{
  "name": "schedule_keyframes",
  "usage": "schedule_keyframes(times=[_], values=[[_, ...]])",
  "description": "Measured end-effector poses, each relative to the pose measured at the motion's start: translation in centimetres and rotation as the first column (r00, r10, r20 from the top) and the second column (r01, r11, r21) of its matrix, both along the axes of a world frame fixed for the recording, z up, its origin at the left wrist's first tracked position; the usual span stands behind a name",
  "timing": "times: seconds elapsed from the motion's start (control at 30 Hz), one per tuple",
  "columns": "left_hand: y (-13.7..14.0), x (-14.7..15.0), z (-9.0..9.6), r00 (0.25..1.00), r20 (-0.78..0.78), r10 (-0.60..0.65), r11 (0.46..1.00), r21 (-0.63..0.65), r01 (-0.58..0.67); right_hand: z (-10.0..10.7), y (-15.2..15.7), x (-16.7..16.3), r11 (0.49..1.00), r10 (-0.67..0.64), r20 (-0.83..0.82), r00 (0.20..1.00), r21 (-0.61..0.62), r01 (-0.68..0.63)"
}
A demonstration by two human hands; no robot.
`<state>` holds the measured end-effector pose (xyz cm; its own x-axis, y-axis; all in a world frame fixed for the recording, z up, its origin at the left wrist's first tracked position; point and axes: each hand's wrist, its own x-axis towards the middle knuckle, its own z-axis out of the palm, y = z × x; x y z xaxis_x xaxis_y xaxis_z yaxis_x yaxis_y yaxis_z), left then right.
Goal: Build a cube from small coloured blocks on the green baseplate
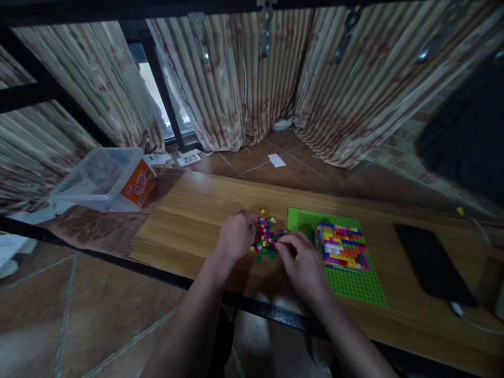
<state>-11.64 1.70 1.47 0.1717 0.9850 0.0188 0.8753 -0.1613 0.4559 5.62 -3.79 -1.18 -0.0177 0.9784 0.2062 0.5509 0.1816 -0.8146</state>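
A loose pile of small coloured building bricks (264, 240) lies on the wooden board between my two hands. My left hand (236, 233) is at the pile's left edge, its fingers curled together; whatever they hold is hidden. At the right side of the pile, thumb and forefinger of my right hand (301, 260) are pinched, and anything between them is too small to name. Right of that hand, a block built of many-coloured bricks (342, 247) stands on a green studded baseplate (356, 286).
A black phone (433, 265) with a white charging cable (457, 310) lies to the right. A clear plastic bin (98, 181) with an orange label stands at the left. The board (177, 220) has a black metal front edge. Striped curtains (236, 79) hang behind.
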Motion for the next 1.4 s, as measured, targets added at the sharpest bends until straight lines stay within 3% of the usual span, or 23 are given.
schedule_keyframes(times=[0.07,0.1,0.2,0.3,0.4,0.5,0.63,0.7,0.77,0.83,0.9,1.03,1.1,1.27,1.4], values=[[-0.1,0.2,0.0,0.999,-0.031,-0.013,1.000,0.001,0.013,0.3,-0.1,-0.2,0.993,-0.034,-0.248,0.968,-0.116,0.005],[-0.1,0.2,-0.1,0.999,-0.042,-0.017,1.000,0.000,0.017,0.5,-0.1,-0.3,0.981,-0.070,-0.397,0.915,-0.194,-0.009],[-0.1,0.3,-0.2,0.997,-0.076,-0.018,1.000,-0.013,0.017,0.9,-0.1,-0.4,0.924,-0.230,-0.745,0.627,-0.369,-0.100],[0.1,0.4,-0.4,0.995,-0.099,-0.029,1.000,-0.011,0.028,1.2,0.0,-0.3,0.892,-0.319,-0.856,0.406,-0.416,-0.176],[0.1,0.6,-0.5,0.993,-0.116,-0.030,1.000,-0.013,0.029,1.2,0.1,0.0,0.881,-0.331,-0.882,0.336,-0.416,-0.227],[0.0,0.9,-0.6,0.991,-0.130,-0.029,1.000,-0.016,0.027,1.2,0.2,0.3,0.891,-0.308,-0.887,0.345,-0.396,-0.223],[0.0,1.0,-0.6,0.997,-0.079,0.000,1.000,-0.002,0.000,1.0,0.4,0.6,0.908,-0.281,-0.866,0.414,-0.379,-0.177],[0.2,0.8,-0.6,0.999,0.029,0.025,1.000,-0.004,-0.025,0.8,0.5,0.6,0.922,-0.268,-0.803,0.532,-0.374,-0.101],[0.4,0.4,-0.5,0.973,0.225,0.042,0.999,-0.025,-0.037,0.6,0.6,0.5,0.944,-0.244,-0.641,0.728,-0.327,0.028],[0.6,0.1,-0.3,0.875,0.479,0.074,0.996,-0.074,-0.043,0.5,0.6,0.3,0.961,-0.222,-0.372,0.901,-0.241,0.138],[0.6,-0.1,0.0,0.686,0.711,0.151,0.984,-0.172,-0.039,0.4,0.6,0.2,0.968,-0.191,-0.113,0.975,-0.185,0.169],[0.3,0.1,1.2,0.218,0.914,0.341,0.931,-0.361,0.057,0.1,0.7,0.1,0.971,-0.094,0.136,0.986,-0.204,0.121],[0.0,0.2,1.8,0.055,0.908,0.414,0.903,-0.418,0.101,-0.1,0.9,0.1,0.975,-0.078,0.191,0.979,-0.192,0.115],[-0.1,-0.1,2.8,-0.157,0.839,0.522,0.849,-0.493,0.189,-0.5,1.2,-0.1,0.982,-0.083,0.309,0.947,-0.139,0.131],[0.0,-0.1,2.9,-0.239,0.781,0.576,0.815,-0.528,0.240,-0.4,1.1,-0.4,0.985,-0.066,0.396,0.916,-0.122,0.124]])
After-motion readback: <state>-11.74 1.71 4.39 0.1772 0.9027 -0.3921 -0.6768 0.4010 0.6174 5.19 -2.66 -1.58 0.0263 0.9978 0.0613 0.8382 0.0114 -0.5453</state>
